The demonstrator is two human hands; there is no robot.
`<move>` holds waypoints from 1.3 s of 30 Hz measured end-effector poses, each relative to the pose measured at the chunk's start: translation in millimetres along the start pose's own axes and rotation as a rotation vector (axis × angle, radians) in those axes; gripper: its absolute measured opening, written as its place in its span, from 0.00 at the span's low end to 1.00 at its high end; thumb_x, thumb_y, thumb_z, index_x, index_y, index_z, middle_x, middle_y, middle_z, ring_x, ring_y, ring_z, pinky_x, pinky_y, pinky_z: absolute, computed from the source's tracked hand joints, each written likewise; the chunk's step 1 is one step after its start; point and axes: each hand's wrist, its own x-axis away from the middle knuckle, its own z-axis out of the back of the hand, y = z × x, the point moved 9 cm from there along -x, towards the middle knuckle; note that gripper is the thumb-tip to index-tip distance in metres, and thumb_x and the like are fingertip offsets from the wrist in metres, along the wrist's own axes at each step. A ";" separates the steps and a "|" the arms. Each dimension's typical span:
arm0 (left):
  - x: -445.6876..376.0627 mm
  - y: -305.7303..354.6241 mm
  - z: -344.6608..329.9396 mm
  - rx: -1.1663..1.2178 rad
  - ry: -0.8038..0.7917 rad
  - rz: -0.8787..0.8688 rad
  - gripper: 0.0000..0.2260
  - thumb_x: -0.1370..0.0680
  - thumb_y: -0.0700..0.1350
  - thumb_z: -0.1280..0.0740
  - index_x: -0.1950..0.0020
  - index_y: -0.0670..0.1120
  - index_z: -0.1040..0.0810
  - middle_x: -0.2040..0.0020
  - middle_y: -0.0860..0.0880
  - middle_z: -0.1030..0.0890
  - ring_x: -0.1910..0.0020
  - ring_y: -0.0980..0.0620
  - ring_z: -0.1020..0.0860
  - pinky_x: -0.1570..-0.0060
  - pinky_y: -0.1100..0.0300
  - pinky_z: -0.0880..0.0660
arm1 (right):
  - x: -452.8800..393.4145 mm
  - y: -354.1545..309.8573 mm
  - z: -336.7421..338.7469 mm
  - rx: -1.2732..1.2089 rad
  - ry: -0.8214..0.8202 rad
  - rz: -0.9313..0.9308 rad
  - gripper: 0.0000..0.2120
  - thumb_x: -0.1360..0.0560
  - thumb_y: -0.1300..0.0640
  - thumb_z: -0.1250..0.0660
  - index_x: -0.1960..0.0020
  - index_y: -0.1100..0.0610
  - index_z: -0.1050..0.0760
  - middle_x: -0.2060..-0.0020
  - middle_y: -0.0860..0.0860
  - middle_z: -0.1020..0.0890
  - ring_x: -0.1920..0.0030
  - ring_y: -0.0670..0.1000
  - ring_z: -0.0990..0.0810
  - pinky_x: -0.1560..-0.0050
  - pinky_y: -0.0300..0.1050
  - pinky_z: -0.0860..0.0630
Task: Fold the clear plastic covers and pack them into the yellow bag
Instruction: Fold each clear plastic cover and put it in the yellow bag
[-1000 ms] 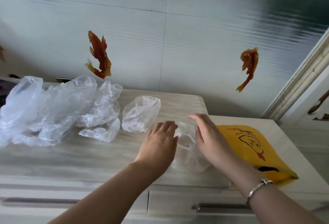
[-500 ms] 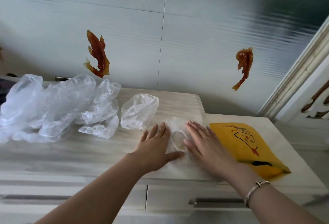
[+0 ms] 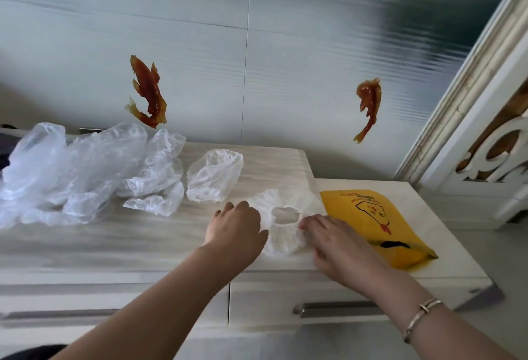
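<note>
L hand (image 3: 235, 223) & R hand (image 3: 333, 238) both flat, fingers straight, pressing clear cover (image 3: 283, 202) beside yellow bag (image 3: 371, 216)

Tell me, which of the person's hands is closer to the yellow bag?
The right hand. It rests on the clear plastic cover right beside the yellow bag, nearly touching its edge. The left hand presses the cover's far side, farther from the bag.

left hand (image 3: 234, 225) palm-down, fingers curled | right hand (image 3: 334, 241) flat, fingers extended
</note>
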 end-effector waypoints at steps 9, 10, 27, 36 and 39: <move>-5.4 15.5 -28.2 0.055 0.002 -0.161 0.39 0.34 0.70 0.32 0.31 0.50 0.37 0.35 0.55 0.32 0.36 0.52 0.36 0.34 0.57 0.36 | -12.7 22.5 6.8 -0.379 0.147 -0.209 0.04 0.23 0.55 0.35 0.57 0.51 0.24 0.55 0.42 0.22 0.51 0.41 0.29 0.54 0.29 0.33; -6.7 13.4 -28.6 0.050 0.017 -0.150 0.38 0.33 0.69 0.32 0.31 0.51 0.37 0.36 0.55 0.31 0.36 0.52 0.35 0.35 0.57 0.36 | -14.3 24.2 6.7 -0.439 0.144 -0.237 0.05 0.24 0.55 0.36 0.59 0.51 0.24 0.57 0.43 0.22 0.51 0.42 0.28 0.54 0.30 0.33; -36.3 -42.7 -21.6 0.314 0.136 0.252 0.17 0.19 0.51 0.44 0.62 0.44 0.26 0.64 0.49 0.19 0.64 0.48 0.22 0.64 0.57 0.25 | -53.5 71.3 -13.0 -0.468 0.239 -0.534 0.09 0.21 0.52 0.39 0.56 0.54 0.25 0.65 0.46 0.21 0.64 0.49 0.23 0.67 0.45 0.30; -34.7 -15.9 2.7 -0.056 0.377 0.035 0.11 0.21 0.43 0.39 0.40 0.47 0.34 0.46 0.50 0.25 0.48 0.45 0.24 0.50 0.54 0.29 | -67.0 50.8 -5.6 -0.022 0.233 -0.351 0.07 0.19 0.49 0.44 0.51 0.52 0.32 0.68 0.47 0.24 0.68 0.52 0.25 0.75 0.43 0.37; -35.7 12.8 -1.9 0.073 0.423 -0.284 0.20 0.29 0.31 0.34 0.39 0.43 0.25 0.42 0.46 0.24 0.45 0.43 0.25 0.47 0.51 0.25 | -66.4 51.0 -7.4 0.000 0.223 -0.334 0.08 0.18 0.49 0.45 0.50 0.53 0.32 0.65 0.48 0.21 0.66 0.52 0.23 0.73 0.45 0.31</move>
